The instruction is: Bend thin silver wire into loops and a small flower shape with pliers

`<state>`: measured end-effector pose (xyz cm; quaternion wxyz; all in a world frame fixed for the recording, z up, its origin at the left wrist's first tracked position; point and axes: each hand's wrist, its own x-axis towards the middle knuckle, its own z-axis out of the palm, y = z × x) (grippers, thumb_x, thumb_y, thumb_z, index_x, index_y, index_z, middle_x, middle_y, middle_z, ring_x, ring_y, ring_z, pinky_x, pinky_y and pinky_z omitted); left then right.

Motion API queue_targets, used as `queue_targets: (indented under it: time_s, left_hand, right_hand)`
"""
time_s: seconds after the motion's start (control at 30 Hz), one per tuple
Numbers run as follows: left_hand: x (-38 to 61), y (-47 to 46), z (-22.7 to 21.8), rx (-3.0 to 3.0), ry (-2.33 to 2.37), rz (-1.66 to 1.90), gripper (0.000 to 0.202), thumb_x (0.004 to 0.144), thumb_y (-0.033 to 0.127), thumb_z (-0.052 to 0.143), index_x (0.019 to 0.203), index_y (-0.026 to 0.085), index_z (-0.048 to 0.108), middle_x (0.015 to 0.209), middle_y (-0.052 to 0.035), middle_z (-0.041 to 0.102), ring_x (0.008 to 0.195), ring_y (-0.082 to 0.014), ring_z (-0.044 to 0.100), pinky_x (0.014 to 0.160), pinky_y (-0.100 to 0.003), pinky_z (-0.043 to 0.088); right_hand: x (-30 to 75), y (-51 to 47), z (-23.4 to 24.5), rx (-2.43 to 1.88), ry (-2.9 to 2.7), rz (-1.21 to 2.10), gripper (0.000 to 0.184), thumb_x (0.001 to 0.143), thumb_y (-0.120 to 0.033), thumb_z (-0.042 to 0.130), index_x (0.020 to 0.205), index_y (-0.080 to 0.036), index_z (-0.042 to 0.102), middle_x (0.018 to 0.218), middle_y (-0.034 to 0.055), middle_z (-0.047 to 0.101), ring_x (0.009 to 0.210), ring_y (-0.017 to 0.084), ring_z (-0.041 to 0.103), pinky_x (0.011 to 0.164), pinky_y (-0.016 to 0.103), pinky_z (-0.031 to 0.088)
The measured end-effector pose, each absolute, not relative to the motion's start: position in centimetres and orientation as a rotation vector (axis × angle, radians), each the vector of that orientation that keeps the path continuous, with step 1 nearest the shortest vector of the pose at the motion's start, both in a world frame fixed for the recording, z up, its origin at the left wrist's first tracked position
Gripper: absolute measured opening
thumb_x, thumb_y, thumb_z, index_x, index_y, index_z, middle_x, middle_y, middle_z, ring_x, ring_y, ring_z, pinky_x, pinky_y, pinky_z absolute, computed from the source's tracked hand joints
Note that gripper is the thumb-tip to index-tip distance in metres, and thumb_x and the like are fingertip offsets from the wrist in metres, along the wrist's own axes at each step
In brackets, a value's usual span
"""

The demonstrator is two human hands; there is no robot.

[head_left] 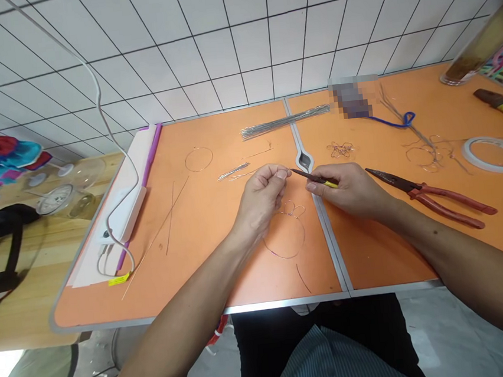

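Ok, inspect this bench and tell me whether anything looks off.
One thing stands out: a snarled tangle of thin wire on the orange tabletop, beside the red-handled pliers. It looks messy next to the neat, straight wire bundle.

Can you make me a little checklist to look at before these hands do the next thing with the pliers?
1. Right hand grips small pliers: ok.
2. Left hand holds a wire: cannot tell, the fingers hide it.
3. Wire loop lies on the table below the hands: ok.
4. Red pliers lie apart from the hands: ok.
5. Wire bundle lies beyond the hands, not touching them: ok.
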<state>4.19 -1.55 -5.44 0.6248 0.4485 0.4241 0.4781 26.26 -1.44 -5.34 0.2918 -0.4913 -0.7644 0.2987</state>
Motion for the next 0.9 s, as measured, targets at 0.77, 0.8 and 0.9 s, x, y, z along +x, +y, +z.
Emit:
queue_targets:
  time_s: [0.77, 0.8, 0.9]
  left_hand:
    - [4.2, -1.6, -5.6, 1.125, 0.945, 1.094, 0.023, 0.094, 0.042, 0.077, 0.091, 0.020, 0.071, 0.068, 0.0038, 0.046, 0.057, -0.0101, 0.035, 0.051, -0.025, 0.027]
    - [4.2, -1.6, -5.6, 1.144, 0.949, 1.098, 0.022, 0.095, 0.041, 0.076, 0.091, 0.020, 0.071, 0.068, 0.0038, 0.046, 0.057, -0.0102, 0.036, 0.051, -0.025, 0.028]
    - [4.1, -1.6, -5.8, 1.238, 0.967, 1.116, 0.017, 0.098, 0.037, 0.072, 0.093, 0.021, 0.073, 0.070, 0.0031, 0.051, 0.058, -0.0101, 0.040, 0.052, -0.025, 0.031]
  right_hand:
    - [26.6, -1.3, -4.5, -1.304, -1.953, 1.110, 0.048, 0.098, -0.054, 0.070, 0.070, -0.022, 0.049, 0.069, -0.0037, 0.038, 0.066, 0.014, 0.037, 0.063, 0.033, 0.026]
    - [26.6, -1.2, -4.6, -1.311, -1.951, 1.105, 0.048, 0.098, -0.055, 0.070, 0.070, -0.022, 0.049, 0.070, -0.0035, 0.036, 0.067, 0.014, 0.036, 0.063, 0.033, 0.025]
    - [26.6, -1.3, -4.7, -1.326, -1.943, 1.099, 0.047, 0.096, -0.055, 0.070, 0.070, -0.022, 0.051, 0.072, -0.0029, 0.035, 0.068, 0.014, 0.036, 0.064, 0.033, 0.025]
